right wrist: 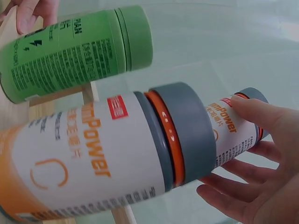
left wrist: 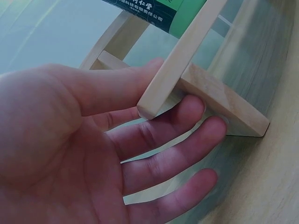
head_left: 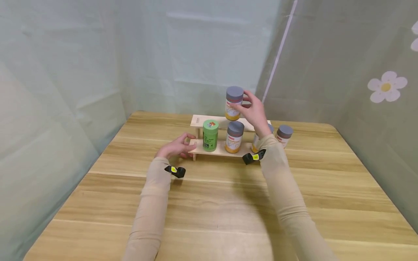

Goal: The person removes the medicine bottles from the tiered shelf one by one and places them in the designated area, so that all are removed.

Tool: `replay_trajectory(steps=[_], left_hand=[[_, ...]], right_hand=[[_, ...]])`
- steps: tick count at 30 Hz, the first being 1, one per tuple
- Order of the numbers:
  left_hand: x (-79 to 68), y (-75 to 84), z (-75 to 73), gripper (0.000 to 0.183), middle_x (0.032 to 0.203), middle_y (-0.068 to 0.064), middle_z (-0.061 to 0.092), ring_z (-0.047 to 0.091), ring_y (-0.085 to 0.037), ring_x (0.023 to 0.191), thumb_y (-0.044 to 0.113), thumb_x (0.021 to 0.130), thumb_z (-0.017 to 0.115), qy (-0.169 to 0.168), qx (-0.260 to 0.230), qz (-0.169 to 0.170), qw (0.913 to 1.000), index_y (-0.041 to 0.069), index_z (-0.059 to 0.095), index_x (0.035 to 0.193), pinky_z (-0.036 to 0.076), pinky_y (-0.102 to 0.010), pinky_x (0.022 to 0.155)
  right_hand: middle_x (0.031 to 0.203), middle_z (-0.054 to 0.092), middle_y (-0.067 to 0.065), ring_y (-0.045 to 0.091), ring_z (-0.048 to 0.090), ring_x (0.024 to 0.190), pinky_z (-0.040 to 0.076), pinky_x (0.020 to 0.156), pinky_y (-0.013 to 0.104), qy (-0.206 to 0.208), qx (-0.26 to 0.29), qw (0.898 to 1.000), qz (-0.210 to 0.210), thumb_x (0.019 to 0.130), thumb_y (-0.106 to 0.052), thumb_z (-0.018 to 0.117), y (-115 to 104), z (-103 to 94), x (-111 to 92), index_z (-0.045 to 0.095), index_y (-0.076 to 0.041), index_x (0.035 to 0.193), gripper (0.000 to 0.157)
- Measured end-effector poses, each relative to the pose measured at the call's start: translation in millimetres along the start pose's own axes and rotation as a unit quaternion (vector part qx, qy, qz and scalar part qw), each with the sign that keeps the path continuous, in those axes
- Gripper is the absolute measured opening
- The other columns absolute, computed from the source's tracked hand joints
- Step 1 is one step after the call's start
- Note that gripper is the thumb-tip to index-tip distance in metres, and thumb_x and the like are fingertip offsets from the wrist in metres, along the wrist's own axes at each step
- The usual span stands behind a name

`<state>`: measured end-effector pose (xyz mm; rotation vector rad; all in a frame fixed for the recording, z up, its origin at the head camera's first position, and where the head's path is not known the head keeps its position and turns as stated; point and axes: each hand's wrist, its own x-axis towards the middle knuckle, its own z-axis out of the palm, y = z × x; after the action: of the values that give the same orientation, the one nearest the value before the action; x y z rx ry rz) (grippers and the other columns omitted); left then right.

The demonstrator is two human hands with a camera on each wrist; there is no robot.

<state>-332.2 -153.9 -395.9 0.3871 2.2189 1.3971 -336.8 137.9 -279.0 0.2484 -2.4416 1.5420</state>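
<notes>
My left hand (head_left: 176, 146) grips the left end of a two-step wooden rack (head_left: 205, 119). In the left wrist view its thumb lies over the lower board and the fingers reach underneath. My right hand (head_left: 255, 111) holds a supplement bottle (head_left: 234, 93) with a grey cap and white-and-orange label, upright at the upper step, thumb and fingers on its sides. On the lower step stand a green bottle (head_left: 210, 137) at the left, a matching grey-capped bottle (head_left: 234, 139) in the middle, and another grey-capped bottle (head_left: 256, 142) partly hidden by the right wrist.
One more grey-capped bottle (head_left: 285, 132) stands past the rack's right end, partly behind the right forearm. The wood-grain table (head_left: 215, 210) extends toward me. Pale curtains (head_left: 209, 47) hang behind it and at both sides.
</notes>
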Motion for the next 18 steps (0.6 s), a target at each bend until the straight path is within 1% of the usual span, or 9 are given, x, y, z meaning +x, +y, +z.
replay_trajectory(steps=[8, 13, 18], left_hand=[[-0.7, -1.6, -0.4, 0.053, 0.139, -0.031, 0.047, 0.068, -0.030, 0.099, 0.023, 0.101, 0.052, -0.001, 0.001, -0.001, 1.0000, 0.009, 0.024, 0.144, 0.054, -0.041, 0.086], [-2.1, -1.5, -2.0, 0.054, 0.139, -0.031, 0.048, 0.068, -0.030, 0.098, 0.023, 0.101, 0.051, -0.005, 0.000, -0.003, 1.0000, 0.009, 0.023, 0.145, 0.054, -0.043, 0.087], [-2.3, -1.6, -3.5, 0.054, 0.140, -0.031, 0.045, 0.068, -0.029, 0.097, 0.022, 0.101, 0.051, -0.006, -0.006, -0.006, 0.9999, 0.010, 0.022, 0.145, 0.054, -0.044, 0.088]], right_hand=[[0.137, 0.057, 0.016, 0.035, 0.062, 0.117, 0.050, 0.097, 0.048, 0.011, -0.008, 1.000, -0.001, 0.085, -0.029, 0.075, 0.9, -9.4, 0.3, 0.045, -0.021, 0.143, 0.065], [0.136, 0.057, 0.016, 0.034, 0.061, 0.118, 0.049, 0.098, 0.047, 0.025, -0.011, 1.000, -0.002, 0.085, -0.030, 0.074, 2.0, -15.7, 0.2, 0.047, -0.020, 0.142, 0.063], [0.134, 0.058, 0.016, 0.033, 0.061, 0.116, 0.050, 0.097, 0.046, 0.036, -0.015, 0.999, -0.007, 0.085, -0.031, 0.074, 8.8, -23.3, 0.2, 0.047, -0.020, 0.141, 0.063]])
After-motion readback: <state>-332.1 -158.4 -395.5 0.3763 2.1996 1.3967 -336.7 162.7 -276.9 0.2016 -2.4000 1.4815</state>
